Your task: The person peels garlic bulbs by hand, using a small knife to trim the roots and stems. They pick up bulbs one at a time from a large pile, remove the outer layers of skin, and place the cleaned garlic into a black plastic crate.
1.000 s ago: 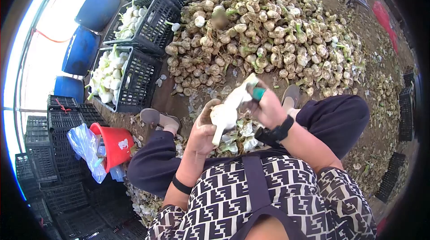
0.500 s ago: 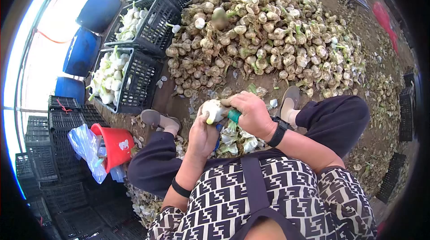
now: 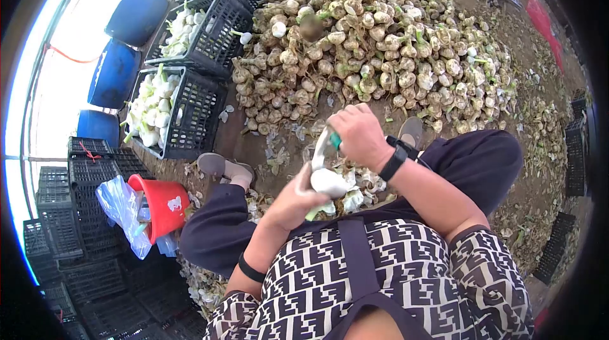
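My left hand (image 3: 290, 202) is wrapped around a white garlic bulb (image 3: 330, 184), its stem end pointing down toward my lap. Above it, my right hand (image 3: 363, 138) is closed on a strip of pale garlic skin (image 3: 321, 150) that stretches up from the bulb. Something green (image 3: 334, 141) shows at the right hand's fingers, like a wrap of tape. Loose white peelings (image 3: 356, 196) lie just beyond the bulb, between my legs. Both hands are slightly smeared by motion.
A big heap of unpeeled garlic (image 3: 380, 48) spreads ahead of my feet. Black crates with cleaned garlic (image 3: 151, 111) stand at the left, near blue barrels (image 3: 114, 73). A red bucket (image 3: 166, 210) with plastic bags sits by stacked black crates (image 3: 82, 232).
The bulb has tipped over and moved down and right in my left hand. My right hand has risen away from it, drawing out a strip of skin.
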{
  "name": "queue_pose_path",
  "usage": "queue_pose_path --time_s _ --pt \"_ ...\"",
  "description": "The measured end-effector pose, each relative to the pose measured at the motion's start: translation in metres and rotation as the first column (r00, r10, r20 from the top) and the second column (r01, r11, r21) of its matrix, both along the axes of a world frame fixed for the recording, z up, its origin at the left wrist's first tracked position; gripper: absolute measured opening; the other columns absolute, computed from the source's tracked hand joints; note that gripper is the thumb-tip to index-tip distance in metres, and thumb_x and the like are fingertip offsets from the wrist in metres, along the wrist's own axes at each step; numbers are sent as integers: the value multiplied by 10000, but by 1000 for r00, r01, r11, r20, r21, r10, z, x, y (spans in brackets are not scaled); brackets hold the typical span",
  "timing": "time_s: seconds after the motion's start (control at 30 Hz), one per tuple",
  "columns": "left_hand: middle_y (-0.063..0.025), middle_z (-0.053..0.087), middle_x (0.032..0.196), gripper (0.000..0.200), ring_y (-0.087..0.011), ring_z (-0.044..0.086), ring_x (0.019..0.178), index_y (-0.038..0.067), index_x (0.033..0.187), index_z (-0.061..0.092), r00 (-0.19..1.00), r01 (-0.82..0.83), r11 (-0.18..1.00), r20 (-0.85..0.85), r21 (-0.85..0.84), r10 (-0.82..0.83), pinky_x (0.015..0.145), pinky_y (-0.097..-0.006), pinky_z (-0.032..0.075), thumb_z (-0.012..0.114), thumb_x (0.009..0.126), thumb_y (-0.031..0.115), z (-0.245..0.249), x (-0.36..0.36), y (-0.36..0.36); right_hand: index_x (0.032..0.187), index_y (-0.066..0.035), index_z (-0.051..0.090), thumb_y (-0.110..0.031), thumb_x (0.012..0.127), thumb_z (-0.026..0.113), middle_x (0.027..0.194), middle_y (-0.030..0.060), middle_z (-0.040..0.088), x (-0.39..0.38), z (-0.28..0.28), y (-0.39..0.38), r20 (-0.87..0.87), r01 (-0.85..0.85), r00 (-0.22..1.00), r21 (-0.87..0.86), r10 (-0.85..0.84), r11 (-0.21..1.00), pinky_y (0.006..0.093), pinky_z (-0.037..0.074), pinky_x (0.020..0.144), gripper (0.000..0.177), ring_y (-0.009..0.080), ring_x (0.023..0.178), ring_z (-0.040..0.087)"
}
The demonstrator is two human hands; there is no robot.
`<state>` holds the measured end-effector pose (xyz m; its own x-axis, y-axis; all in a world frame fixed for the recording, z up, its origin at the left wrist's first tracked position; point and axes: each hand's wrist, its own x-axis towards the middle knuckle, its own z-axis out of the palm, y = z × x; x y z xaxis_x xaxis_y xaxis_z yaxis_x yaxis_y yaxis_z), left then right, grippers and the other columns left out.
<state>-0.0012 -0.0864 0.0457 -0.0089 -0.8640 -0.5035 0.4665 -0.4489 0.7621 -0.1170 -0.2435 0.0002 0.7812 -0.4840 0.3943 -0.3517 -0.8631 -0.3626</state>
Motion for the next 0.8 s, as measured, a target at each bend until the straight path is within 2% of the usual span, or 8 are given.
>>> queue_pose_path --time_s 0.2,0.27,0.4,0.47,0.53,0.6,0.73,0.8 --pt "-118 509 1094 617 -195 537 1006 24 1136 350 975 -107 985 178 -135 131 859 -311 457 684 619 -31 -4 5 -4 891 -109 607 -164 756 562 856 75 614 -20 -19 -6 -648 50 725 387 233 921 342 436 727 153 237 865 572" --pt "-120 516 1091 559 -188 534 997 20 1138 373 908 -103 985 391 -135 149 841 -307 461 671 665 4 -14 9 -5 951 -93 610 -145 747 595 955 134 618 -20 -15 4 -378 11 914 393 150 920 335 461 774 211 287 948 569" --pt "-99 543 1064 394 -166 537 944 -3 1114 473 828 -220 975 522 -35 205 824 -287 447 610 764 115 -28 10 -18 1206 -77 475 -198 833 612 1144 132 541 -5 -13 27 357 -335 934 843 28 421 355 432 889 415 271 1009 546" --pt "-82 566 1049 380 -153 535 926 2 1150 505 866 -291 956 438 50 240 802 -266 444 595 805 133 -46 12 -28 1266 -79 397 -222 872 569 1178 95 506 1 -40 36 310 -314 949 906 59 285 360 437 899 453 210 1025 534" --pt "-46 585 986 205 -95 546 866 -6 1053 560 910 -265 960 351 87 219 755 -250 462 528 872 84 -54 18 -35 1260 -73 394 -179 900 510 1135 95 528 0 -27 39 176 -297 934 866 -310 -402 357 462 874 393 196 1020 546" --pt "-50 593 983 217 -97 557 814 21 1067 561 939 -236 959 292 160 182 724 -251 469 537 871 110 -89 37 -36 1234 -62 413 -173 921 452 1100 96 542 1 -68 24 -1 -233 934 756 -357 -611 345 490 834 335 193 991 561" --pt "-63 609 873 299 -116 556 756 13 1099 547 795 -206 967 602 151 75 674 -263 464 573 828 135 -151 78 -40 1003 -74 508 -155 935 417 895 53 567 29 -87 -46 -117 -252 898 654 -424 -713 271 512 560 140 156 684 575" --pt "-58 617 918 299 -128 551 820 14 1066 569 704 -280 944 705 174 78 714 -287 452 601 807 160 -194 100 -38 976 -68 523 -193 917 453 848 42 534 77 -50 -103 248 -393 917 691 -312 -607 307 504 631 155 140 765 547"
